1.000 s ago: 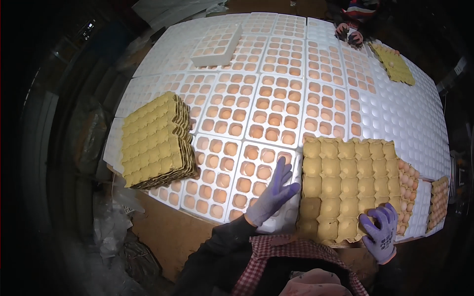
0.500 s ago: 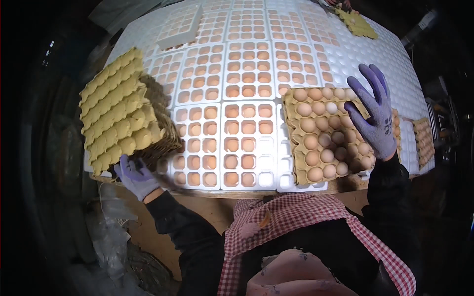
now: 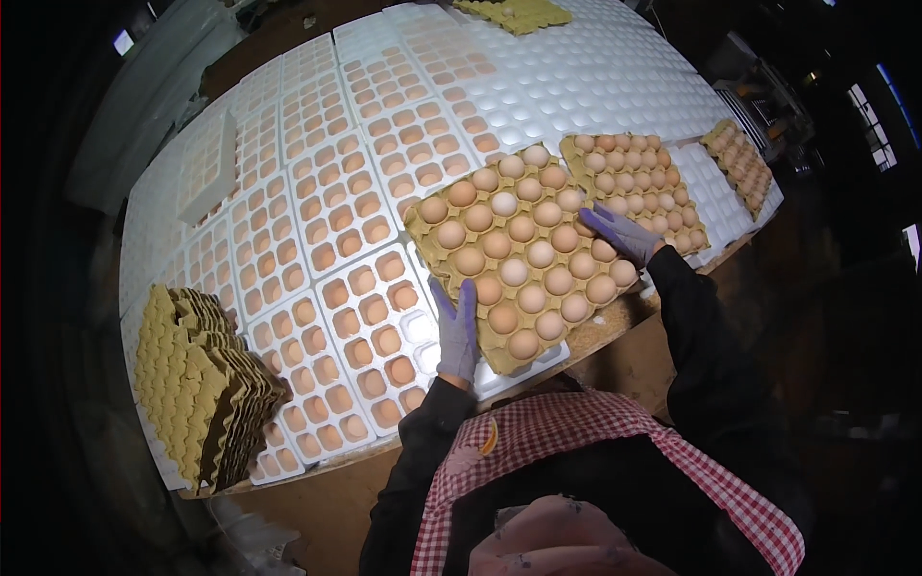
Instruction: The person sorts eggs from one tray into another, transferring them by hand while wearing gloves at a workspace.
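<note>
A moulded pulp tray (image 3: 497,354) full of brown eggs (image 3: 521,228) lies at an angle in front of me, over the white foam trays. My left hand (image 3: 457,331), in a grey and purple glove, grips its left edge with the thumb apart from the fingers. On the opposite edge, my right hand (image 3: 622,234) holds the tray with its fingers reaching over the rim beside the eggs. The parts of both hands beneath the tray are hidden. White foam trays (image 3: 331,280) with eggs down in their square cells spread to the left.
A stack of empty pulp trays (image 3: 178,384) stands at the near left. More filled pulp trays (image 3: 629,173) (image 3: 740,168) sit to the right. A foam piece (image 3: 207,173) lies on the far left trays, and an egg-less pulp tray (image 3: 519,13) lies at the far edge.
My view has turned rightward. My left hand has left the empty tray stack and come to the filled tray's left edge. My right hand has lowered from above the eggs to its right edge.
</note>
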### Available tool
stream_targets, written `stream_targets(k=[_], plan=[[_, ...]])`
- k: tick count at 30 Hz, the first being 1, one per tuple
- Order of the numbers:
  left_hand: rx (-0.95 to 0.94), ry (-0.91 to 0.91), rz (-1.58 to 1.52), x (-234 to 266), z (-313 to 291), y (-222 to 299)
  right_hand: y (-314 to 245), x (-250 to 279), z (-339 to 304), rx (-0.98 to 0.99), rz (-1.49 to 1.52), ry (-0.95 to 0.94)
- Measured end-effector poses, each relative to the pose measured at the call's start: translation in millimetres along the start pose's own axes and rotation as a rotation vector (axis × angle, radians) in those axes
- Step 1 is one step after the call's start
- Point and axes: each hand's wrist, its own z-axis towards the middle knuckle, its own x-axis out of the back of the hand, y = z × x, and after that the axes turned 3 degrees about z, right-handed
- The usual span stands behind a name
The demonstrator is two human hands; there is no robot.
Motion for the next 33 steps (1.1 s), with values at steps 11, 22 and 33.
stream_targets(k=[11, 22, 33], plan=[[-0.543, 0.132, 1.005, -38.0, -19.7, 38.9, -18.5, 35.9, -5.3, 0.259, 0.153, -0.233], [-0.268, 0.077, -0.061, -264.9, 38.5, 54.6, 7.0, 249.8, -2.9, 0.659, 0.176, -0.062], [-0.614, -0.162, 1.438, -282.2, -4.6, 4.8, 44.7, 257.6, -42.8, 1.171, -0.931, 0.089]])
